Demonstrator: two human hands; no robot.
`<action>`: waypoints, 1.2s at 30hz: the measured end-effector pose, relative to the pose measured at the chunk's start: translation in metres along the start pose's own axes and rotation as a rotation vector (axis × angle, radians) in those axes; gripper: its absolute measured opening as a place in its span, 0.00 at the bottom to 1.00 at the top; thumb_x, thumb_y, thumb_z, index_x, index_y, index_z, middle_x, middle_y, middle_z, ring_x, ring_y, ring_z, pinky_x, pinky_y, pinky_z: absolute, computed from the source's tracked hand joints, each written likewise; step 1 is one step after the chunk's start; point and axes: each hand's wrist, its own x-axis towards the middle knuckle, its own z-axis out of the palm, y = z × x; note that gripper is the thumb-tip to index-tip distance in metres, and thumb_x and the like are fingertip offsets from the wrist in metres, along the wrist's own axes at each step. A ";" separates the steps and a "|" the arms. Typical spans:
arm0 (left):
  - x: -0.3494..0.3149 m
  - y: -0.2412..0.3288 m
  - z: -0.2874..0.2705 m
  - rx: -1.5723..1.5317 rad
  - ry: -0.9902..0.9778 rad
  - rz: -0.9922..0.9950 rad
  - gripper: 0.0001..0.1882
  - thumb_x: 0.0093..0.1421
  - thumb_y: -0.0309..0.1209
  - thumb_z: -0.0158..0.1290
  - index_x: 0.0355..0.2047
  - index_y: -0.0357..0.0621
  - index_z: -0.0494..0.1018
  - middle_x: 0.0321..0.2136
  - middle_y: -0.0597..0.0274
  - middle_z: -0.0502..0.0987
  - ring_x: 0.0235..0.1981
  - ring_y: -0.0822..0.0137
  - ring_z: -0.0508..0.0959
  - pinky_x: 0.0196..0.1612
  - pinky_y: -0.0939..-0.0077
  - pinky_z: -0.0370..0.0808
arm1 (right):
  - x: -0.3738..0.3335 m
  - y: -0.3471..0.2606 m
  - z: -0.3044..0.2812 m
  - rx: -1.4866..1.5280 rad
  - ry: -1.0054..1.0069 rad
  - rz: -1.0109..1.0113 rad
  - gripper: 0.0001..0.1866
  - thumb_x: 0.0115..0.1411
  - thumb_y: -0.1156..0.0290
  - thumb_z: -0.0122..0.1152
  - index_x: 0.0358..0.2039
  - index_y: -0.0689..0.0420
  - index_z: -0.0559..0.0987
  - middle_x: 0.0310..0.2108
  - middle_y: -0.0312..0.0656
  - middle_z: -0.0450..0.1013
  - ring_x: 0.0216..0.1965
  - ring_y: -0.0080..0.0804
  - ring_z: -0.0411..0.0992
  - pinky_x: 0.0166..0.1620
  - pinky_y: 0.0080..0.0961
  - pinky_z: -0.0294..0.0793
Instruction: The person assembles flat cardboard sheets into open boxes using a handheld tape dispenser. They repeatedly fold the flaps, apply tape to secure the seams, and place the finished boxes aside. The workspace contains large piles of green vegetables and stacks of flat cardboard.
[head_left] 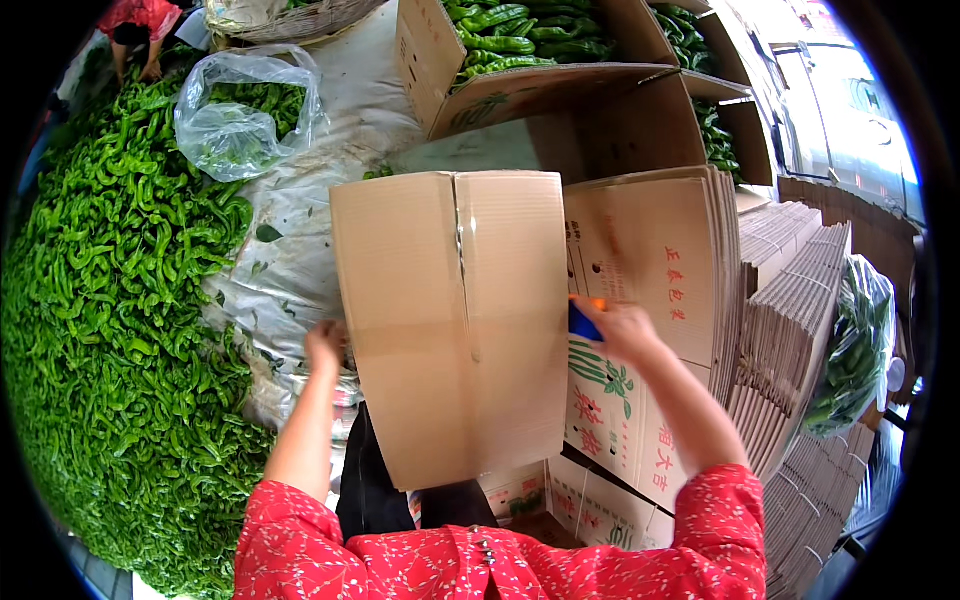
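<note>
A closed cardboard box (pixel 410 300) stands in front of me, its plain side with a centre seam facing up. A strip of shiny clear tape (pixel 460 235) lies along the upper part of that seam. My left hand (pixel 325 348) is at the box's left edge, fingers curled against it and partly hidden. At the right edge, my right hand (pixel 625 332) is closed around a blue and orange tape dispenser (pixel 585 320), partly covered by the box and my fingers.
Green peppers (pixel 120 360) form a large heap on the left, with a clear plastic bag (pixel 240 150) on it. Open boxes of peppers (pixel 530 35) stand at the back. Flattened cartons (pixel 680 270) and tied cardboard stacks (pixel 790 290) line the right. Another person (pixel 140 30) bends over the heap, far left.
</note>
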 end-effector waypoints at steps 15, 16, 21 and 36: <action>-0.042 0.098 -0.001 -0.795 -0.430 -0.451 0.22 0.66 0.40 0.42 0.51 0.34 0.70 0.44 0.48 0.76 0.40 0.57 0.79 0.40 0.67 0.77 | 0.112 -0.062 0.068 1.235 0.220 0.811 0.16 0.60 0.59 0.52 0.34 0.60 0.79 0.35 0.51 0.76 0.36 0.41 0.73 0.37 0.35 0.70; -0.035 0.081 -0.004 -0.927 -0.529 -0.437 0.24 0.67 0.42 0.39 0.55 0.37 0.67 0.48 0.50 0.74 0.44 0.58 0.77 0.44 0.66 0.76 | 0.114 -0.062 0.074 1.137 0.236 0.796 0.15 0.60 0.60 0.52 0.36 0.58 0.79 0.35 0.51 0.76 0.37 0.42 0.74 0.37 0.36 0.70; -0.055 0.045 -0.037 -1.093 -0.545 -0.358 0.23 0.65 0.43 0.45 0.56 0.42 0.66 0.46 0.58 0.74 0.44 0.64 0.76 0.43 0.70 0.76 | 0.107 -0.078 0.019 0.778 0.427 0.530 0.11 0.60 0.62 0.52 0.41 0.47 0.78 0.38 0.50 0.76 0.39 0.47 0.74 0.39 0.36 0.71; -0.142 -0.033 -0.069 -0.949 0.054 0.105 0.25 0.63 0.42 0.49 0.56 0.42 0.65 0.47 0.61 0.73 0.47 0.65 0.73 0.47 0.70 0.73 | 0.069 -0.138 0.036 0.810 0.501 0.433 0.19 0.51 0.60 0.63 0.43 0.52 0.77 0.33 0.51 0.78 0.38 0.52 0.75 0.41 0.44 0.73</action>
